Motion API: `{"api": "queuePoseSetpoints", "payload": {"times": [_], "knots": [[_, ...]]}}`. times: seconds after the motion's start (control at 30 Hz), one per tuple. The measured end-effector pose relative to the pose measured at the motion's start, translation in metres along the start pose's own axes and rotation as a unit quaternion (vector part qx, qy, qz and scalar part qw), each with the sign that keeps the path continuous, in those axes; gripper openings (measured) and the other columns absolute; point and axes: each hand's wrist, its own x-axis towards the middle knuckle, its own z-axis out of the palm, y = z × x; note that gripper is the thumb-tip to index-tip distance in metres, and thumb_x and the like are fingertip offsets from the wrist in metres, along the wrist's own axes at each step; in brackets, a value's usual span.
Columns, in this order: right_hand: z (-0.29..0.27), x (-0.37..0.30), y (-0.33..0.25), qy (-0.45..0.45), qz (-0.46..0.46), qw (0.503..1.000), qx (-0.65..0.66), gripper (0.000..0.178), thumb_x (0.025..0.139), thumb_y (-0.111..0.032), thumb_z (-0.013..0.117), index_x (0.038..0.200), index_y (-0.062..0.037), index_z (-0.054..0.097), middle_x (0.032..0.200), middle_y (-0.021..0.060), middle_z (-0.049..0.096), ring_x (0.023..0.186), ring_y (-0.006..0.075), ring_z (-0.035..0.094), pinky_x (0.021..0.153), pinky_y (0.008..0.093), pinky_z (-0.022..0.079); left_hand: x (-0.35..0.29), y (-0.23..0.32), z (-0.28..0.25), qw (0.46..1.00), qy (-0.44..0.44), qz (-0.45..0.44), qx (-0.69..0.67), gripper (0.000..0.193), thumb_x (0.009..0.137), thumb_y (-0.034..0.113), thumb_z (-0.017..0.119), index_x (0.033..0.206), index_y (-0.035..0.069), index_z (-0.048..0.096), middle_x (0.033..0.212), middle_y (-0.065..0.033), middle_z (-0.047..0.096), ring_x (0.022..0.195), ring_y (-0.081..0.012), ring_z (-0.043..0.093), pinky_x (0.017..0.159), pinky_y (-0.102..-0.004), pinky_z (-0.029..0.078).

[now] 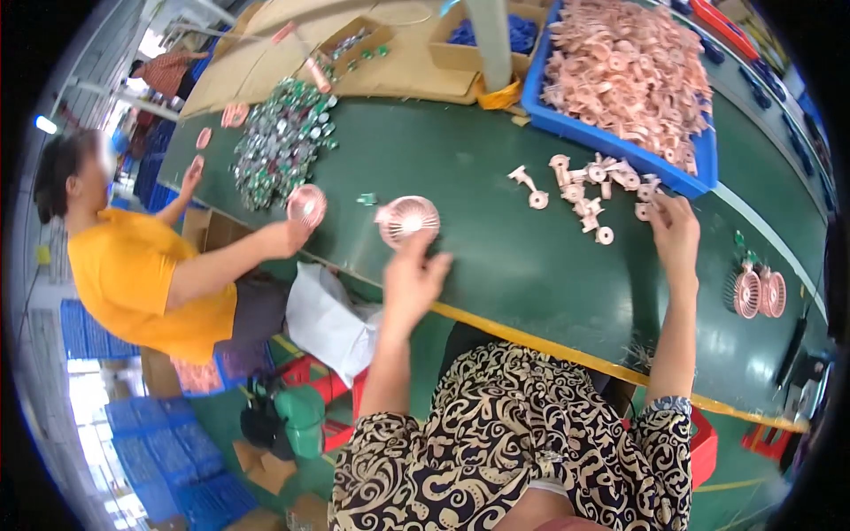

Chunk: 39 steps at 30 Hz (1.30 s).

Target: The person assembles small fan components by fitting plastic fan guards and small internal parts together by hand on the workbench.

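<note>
On the green table in front of me lies a round pink fan grille (410,220) with radial ribs, slightly blurred. My left hand (413,281) is at its near edge, fingertips touching or just over the ribs, the thumb spread away to the right. My right hand (675,232) reaches to the right end of a loose group of small pink plastic brackets (586,208). Its fingers close on one small pink bracket (644,211), partly hidden by the fingertips. A single bracket (529,188) lies apart, left of the group. A small green circuit board (367,199) lies left of the grille.
A blue bin (611,140) heaped with pink brackets stands at the far right. Two pink fan grilles (760,293) lie on the right. Many small green-and-silver parts (282,142) are piled at the left. A co-worker in a yellow shirt (150,274) holds another pink grille (306,206).
</note>
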Motion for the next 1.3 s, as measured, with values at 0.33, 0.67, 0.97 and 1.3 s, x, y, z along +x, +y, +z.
{"api": "queuePoseSetpoints", "payload": {"times": [0.33, 0.67, 0.97, 1.3], "knots": [[0.008, -0.008, -0.010, 0.062, 0.026, 0.996, 0.060, 0.018, 0.093, -0.002, 0.069, 0.111, -0.0008, 0.072, 0.091, 0.0054, 0.064, 0.069, 0.0112, 0.056, 0.066, 0.0264, 0.048, -0.018, 0.046, 0.020, 0.964, -0.151, 0.069, -0.210, 0.063, 0.086, -0.003, 0.068, 0.147, 0.011, 0.055, 0.141, -0.0120, 0.057, 0.071, -0.0070, 0.058, 0.062, -0.0217, 0.048], [0.006, -0.060, -0.050, -0.024, 0.158, 0.960, 0.231, 0.020, 0.101, -0.012, 0.068, 0.115, 0.0017, 0.071, 0.084, -0.0006, 0.065, 0.070, 0.0039, 0.056, 0.061, 0.0208, 0.043, 0.012, 0.043, 0.012, 0.980, -0.163, 0.109, 0.021, 0.073, 0.081, 0.002, 0.064, 0.151, 0.016, 0.046, 0.143, -0.0149, 0.053, 0.095, -0.0332, 0.066, 0.076, -0.0417, 0.054], [0.020, -0.076, -0.013, -0.001, 0.191, 0.950, 0.248, 0.038, 0.102, 0.000, 0.060, 0.139, -0.0010, 0.058, 0.103, 0.0028, 0.070, 0.088, 0.0066, 0.064, 0.076, 0.0221, 0.052, 0.010, 0.041, 0.032, 0.992, -0.048, 0.047, 0.111, 0.026, 0.087, 0.014, 0.071, 0.112, 0.007, 0.072, 0.089, -0.0120, 0.071, 0.090, -0.0351, 0.068, 0.076, -0.0471, 0.053], [-0.003, -0.049, -0.008, 0.057, 0.197, 0.953, 0.222, 0.047, 0.100, -0.003, 0.062, 0.147, -0.0109, 0.056, 0.085, -0.0007, 0.067, 0.066, 0.0021, 0.053, 0.056, 0.0199, 0.042, -0.003, 0.038, 0.024, 0.992, -0.063, 0.072, 0.084, 0.016, 0.091, 0.016, 0.070, 0.101, 0.005, 0.076, 0.091, -0.0157, 0.074, 0.087, -0.0354, 0.069, 0.077, -0.0451, 0.054]]}}
